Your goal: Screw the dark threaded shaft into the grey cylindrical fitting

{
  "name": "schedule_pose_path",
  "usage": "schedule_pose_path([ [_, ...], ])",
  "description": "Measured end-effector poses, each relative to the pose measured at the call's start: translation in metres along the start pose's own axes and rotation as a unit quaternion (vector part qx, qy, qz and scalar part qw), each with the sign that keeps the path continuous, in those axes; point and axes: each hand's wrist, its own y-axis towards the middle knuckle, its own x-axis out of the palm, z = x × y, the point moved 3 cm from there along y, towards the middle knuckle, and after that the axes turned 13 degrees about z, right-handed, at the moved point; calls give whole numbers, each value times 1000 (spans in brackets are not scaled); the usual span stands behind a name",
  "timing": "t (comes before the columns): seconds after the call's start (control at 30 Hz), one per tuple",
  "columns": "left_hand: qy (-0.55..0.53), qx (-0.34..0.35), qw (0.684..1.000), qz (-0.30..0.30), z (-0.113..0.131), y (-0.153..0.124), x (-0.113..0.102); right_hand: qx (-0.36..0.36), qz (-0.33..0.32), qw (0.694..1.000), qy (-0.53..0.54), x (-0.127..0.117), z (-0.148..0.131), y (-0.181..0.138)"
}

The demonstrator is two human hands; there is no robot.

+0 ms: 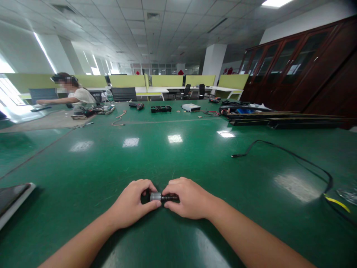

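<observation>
At the near middle of the green table (145, 152), my two hands meet over a small metal part. My left hand (132, 203) curls round a short silver cylinder (155, 196), thumb in front and fingers behind. My right hand (191, 197) pinches a dark ridged rod (170, 198) between thumb and fingers. The rod lies in line with the cylinder, and their ends seem to meet. Whether one sits inside the other I cannot tell. My right fingers partly hide the rod.
A black cable (292, 152) curves across the right side. A flat device (13, 201) lies at the left edge. Far back are a power drill (136, 106), a black slotted block (161, 109), a silver box (191, 107) and long dark bars (279, 119). Another person (72, 93) sits far left.
</observation>
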Motion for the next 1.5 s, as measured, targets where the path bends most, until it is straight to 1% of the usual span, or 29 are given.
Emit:
schedule_pose_path([
  [0.4, 6, -12, 1000, -3, 0, 1, -1, 9, -1, 1000, -11, -3, 1, 1],
  [0.6, 4, -10, 1000, -4, 1, 1, 0, 8, -4, 1000, -20, -5, 2, 0],
  [0.87, 6, -3, 1000, 4, -1, 1, 0, 25, -15, 999, -29, -10, 5, -2],
  [1.03, 7, 6, 1000, 6, -1, 1, 0, 56, -40, 997, -36, -18, 8, -5],
  [1.2, 12, 3, 1000, 2, -2, 1, -1, 116, -77, 989, -57, -36, 15, -8],
  [1.27, 12, 0, 1000, 2, -2, 2, -1, 136, -82, 985, -61, -41, 17, -8],
  [1.37, 9, 0, 1000, 0, -1, 2, -2, 139, -81, 986, -51, -41, 15, -7],
  [1.5, 8, 0, 1000, 3, 0, 2, -2, 127, -77, 989, -20, -30, 12, -5],
])
